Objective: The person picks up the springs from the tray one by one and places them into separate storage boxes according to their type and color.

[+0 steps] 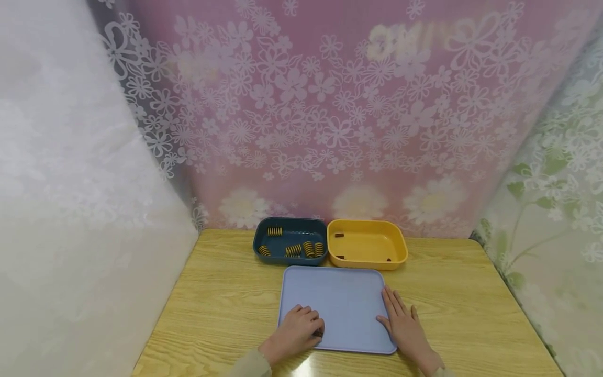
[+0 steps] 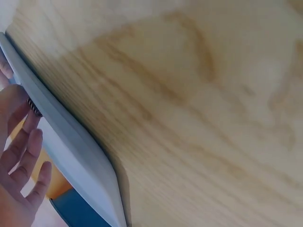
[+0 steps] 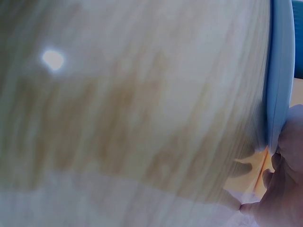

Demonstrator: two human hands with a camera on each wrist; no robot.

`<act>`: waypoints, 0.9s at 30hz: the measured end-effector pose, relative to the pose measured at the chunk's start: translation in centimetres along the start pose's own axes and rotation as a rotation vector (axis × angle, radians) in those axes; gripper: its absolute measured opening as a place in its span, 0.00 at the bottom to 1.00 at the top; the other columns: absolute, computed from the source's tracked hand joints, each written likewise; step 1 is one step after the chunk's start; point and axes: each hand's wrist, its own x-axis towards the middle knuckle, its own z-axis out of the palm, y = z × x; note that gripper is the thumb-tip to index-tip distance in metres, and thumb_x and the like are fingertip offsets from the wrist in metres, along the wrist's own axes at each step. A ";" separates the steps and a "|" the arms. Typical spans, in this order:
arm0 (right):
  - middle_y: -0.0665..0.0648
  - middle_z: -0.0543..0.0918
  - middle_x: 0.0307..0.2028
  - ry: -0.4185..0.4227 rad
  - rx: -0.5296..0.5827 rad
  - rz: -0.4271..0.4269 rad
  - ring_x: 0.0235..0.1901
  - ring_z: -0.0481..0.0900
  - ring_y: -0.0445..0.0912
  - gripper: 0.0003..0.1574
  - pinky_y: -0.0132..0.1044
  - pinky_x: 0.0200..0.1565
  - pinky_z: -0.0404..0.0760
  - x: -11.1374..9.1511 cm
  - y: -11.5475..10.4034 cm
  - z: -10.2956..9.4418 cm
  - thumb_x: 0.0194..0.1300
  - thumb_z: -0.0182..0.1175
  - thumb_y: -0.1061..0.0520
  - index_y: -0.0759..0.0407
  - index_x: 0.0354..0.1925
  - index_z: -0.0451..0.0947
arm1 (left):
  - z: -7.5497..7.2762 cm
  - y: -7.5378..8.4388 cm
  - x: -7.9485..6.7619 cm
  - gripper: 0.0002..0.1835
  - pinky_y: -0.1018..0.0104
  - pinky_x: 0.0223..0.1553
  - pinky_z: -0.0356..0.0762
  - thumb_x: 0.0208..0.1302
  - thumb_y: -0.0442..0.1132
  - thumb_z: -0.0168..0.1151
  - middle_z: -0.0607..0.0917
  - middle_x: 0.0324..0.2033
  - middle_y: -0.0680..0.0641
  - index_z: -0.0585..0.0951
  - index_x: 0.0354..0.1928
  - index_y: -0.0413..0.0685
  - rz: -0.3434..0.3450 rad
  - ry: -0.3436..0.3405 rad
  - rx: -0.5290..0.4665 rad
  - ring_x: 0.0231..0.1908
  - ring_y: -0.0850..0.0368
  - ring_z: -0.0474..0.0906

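My left hand (image 1: 297, 330) is over the lower left of the light blue tray (image 1: 348, 309). Between its thumb and index finger it pinches a small dark coil spring (image 2: 34, 108), partly covered by the fingers; the other fingers are loosely bent in the left wrist view. With fingers extended, my right hand (image 1: 406, 327) rests along the tray's right edge, the thumb reaching over the rim. In the right wrist view that hand shows only in part, beside the tray's edge.
Behind the tray stands a dark blue bin (image 1: 289, 260) holding several yellow-and-black springs (image 1: 293, 250). Touching it on the right is a yellow bin (image 1: 367, 243) with small brown pieces (image 1: 339, 235). Everything sits on a wooden table (image 1: 221, 303), with floral curtains around it.
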 end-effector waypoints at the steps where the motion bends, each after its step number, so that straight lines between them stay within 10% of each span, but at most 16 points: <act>1: 0.63 0.61 0.76 0.000 0.002 -0.001 0.73 0.60 0.65 0.44 0.78 0.61 0.57 0.0 0.0 0.0 0.72 0.60 0.45 0.64 0.76 0.60 | 0.0 -0.1 0.1 0.11 0.71 0.37 0.69 0.58 0.58 0.73 0.81 0.32 0.64 0.83 0.35 0.66 -0.012 0.002 0.013 0.34 0.67 0.75; 27: 0.63 0.58 0.77 -0.047 0.013 0.026 0.74 0.57 0.64 0.45 0.77 0.62 0.56 0.1 -0.1 -0.5 0.73 0.59 0.45 0.63 0.77 0.57 | -3.7 -2.9 5.9 0.12 0.66 0.35 0.71 0.58 0.50 0.72 0.79 0.27 0.60 0.77 0.30 0.59 -0.119 0.137 0.137 0.32 0.62 0.77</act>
